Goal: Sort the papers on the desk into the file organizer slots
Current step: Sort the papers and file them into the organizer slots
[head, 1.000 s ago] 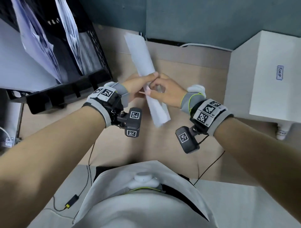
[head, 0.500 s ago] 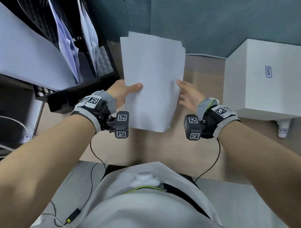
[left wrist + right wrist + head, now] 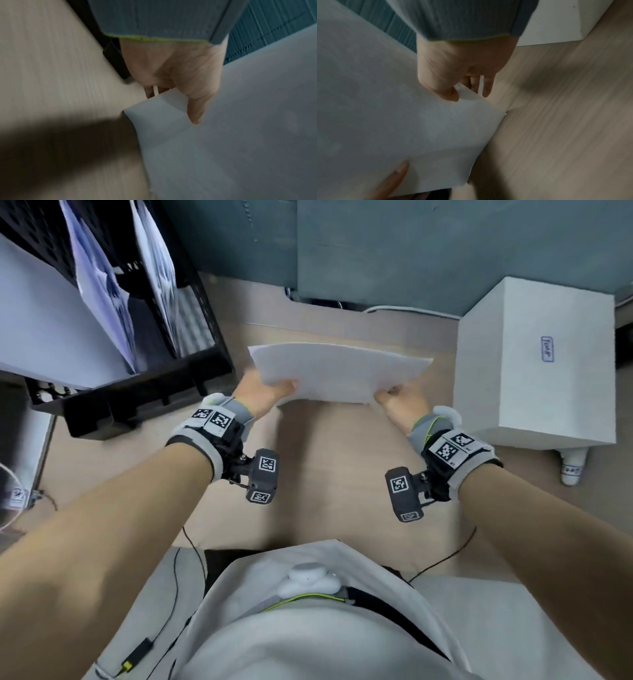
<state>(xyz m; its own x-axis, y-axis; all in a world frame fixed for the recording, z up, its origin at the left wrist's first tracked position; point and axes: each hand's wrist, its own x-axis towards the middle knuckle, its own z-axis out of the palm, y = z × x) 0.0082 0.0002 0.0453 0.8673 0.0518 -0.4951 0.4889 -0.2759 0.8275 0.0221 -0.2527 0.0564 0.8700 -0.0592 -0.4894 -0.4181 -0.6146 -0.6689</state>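
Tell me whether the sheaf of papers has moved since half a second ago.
Yes. The papers, held upright before, now lie nearly flat, lower over the desk beside the white box.

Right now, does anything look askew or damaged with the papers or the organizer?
Nothing damaged. The paper stack is held by both hands, left hand and right hand, slightly bowed. In the black file organizer, the filed sheets lean and curl rather than standing straight.

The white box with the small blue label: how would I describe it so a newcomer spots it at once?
Start at the light wooden desk and look to its right side, past the person's right hand. There stands a plain white rectangular box. Unlike the black mesh file organizer on the left, it holds no papers and bears one small blue-outlined label.
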